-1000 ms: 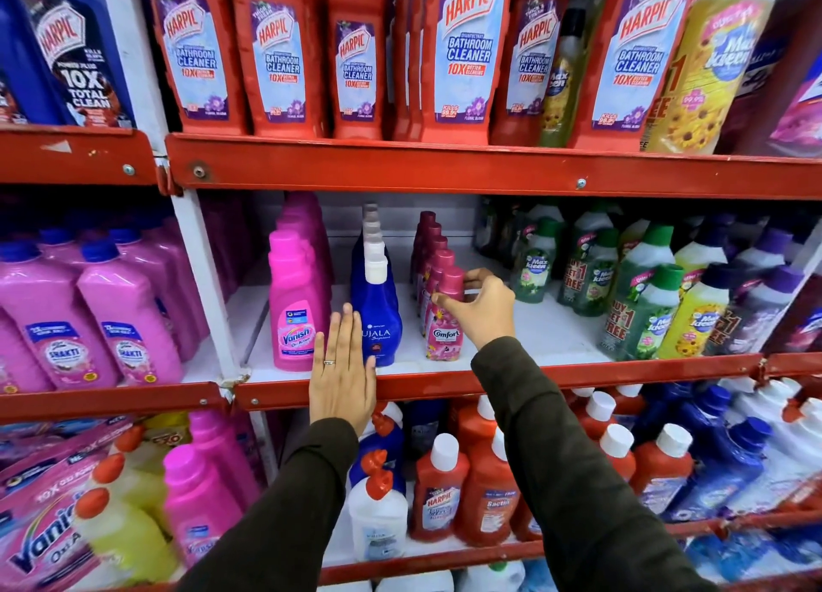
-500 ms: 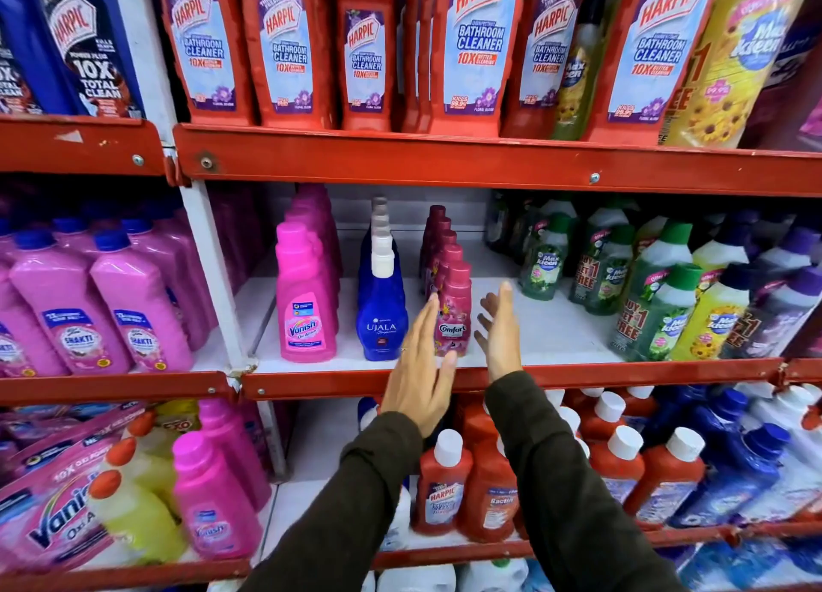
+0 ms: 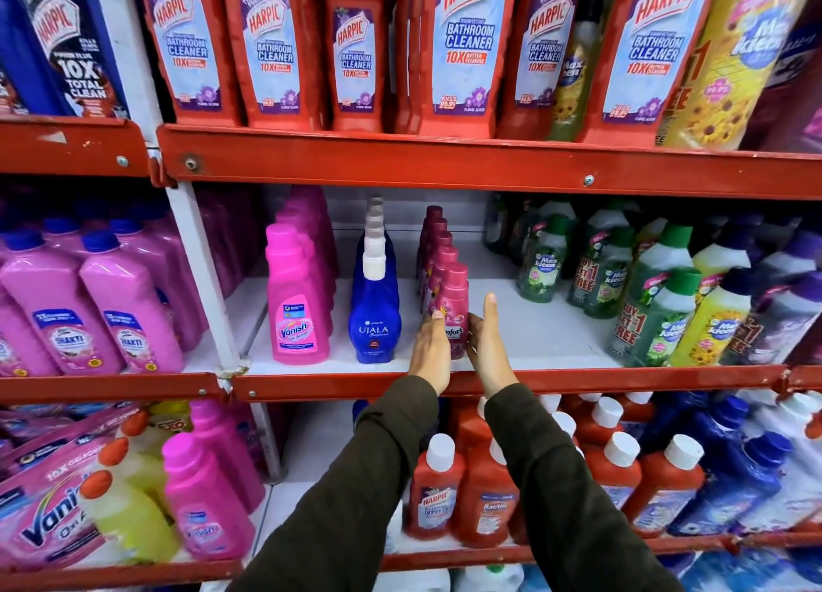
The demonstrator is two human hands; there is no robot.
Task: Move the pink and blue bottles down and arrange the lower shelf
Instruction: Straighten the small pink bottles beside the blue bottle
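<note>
On the middle shelf (image 3: 525,380) stand three rows front to back: pink Vanish bottles (image 3: 296,306), blue Ujala bottles (image 3: 374,315) with white caps, and small dark-pink Comfort bottles (image 3: 453,297). My left hand (image 3: 429,351) lies flat against the left side of the front Comfort bottle. My right hand (image 3: 487,342) is at its right side, fingers straight and pointing up. The two palms flank the bottle's lower part; neither hand's fingers wrap around it.
Red Harpic bottles (image 3: 467,48) fill the top shelf. Green, yellow and purple Max Kleen bottles (image 3: 658,311) crowd the middle shelf's right. Pink Shakti bottles (image 3: 120,306) stand in the left bay. Red Harpic bottles (image 3: 438,493), blue bottles and pink Vanish stand on the lower shelf.
My right hand let go of the front Comfort bottle's cap and opened. My left hand left the shelf edge and moved right. Both palms now sit on either side of that bottle.
</note>
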